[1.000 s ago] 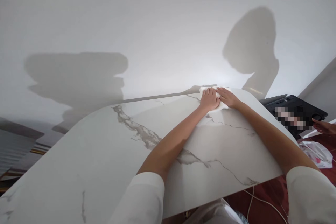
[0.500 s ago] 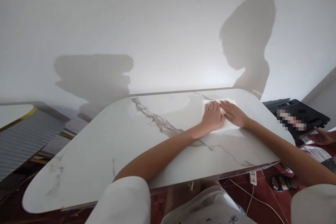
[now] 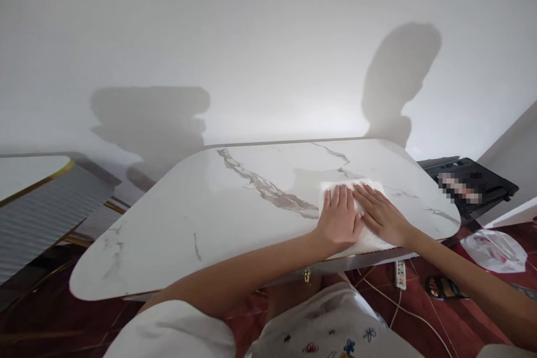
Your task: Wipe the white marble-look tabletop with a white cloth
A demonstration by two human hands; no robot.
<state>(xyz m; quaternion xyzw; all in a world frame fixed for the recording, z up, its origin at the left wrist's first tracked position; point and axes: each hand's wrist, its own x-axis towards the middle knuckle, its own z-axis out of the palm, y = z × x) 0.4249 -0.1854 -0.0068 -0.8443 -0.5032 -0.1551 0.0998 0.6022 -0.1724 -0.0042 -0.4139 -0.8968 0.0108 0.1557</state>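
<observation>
A white cloth (image 3: 371, 240) lies flat on the white marble-patterned table (image 3: 159, 235), near its front edge and right of the middle. My left hand (image 3: 340, 215) presses on the cloth's left part with its palm down and fingers stretched forward. Beside it, my right hand (image 3: 382, 215) lies flat on the cloth's right part, fingers pointing forward and left. The thumb of my left hand is close to the fingers of my right hand. Neither hand grips the cloth.
Behind the table is a white wall (image 3: 268, 50) with shadows. A ribbed cabinet (image 3: 50, 207) with gold trim stands left. At the right are a black case (image 3: 490, 179) and a white plastic bag (image 3: 495, 249). A power strip (image 3: 400, 274) with cables lies on the red floor.
Both hands and the cloth have moved from farther back on the table toward its front edge. A person's hand at the right has left the view, and the plastic bag shows more fully.
</observation>
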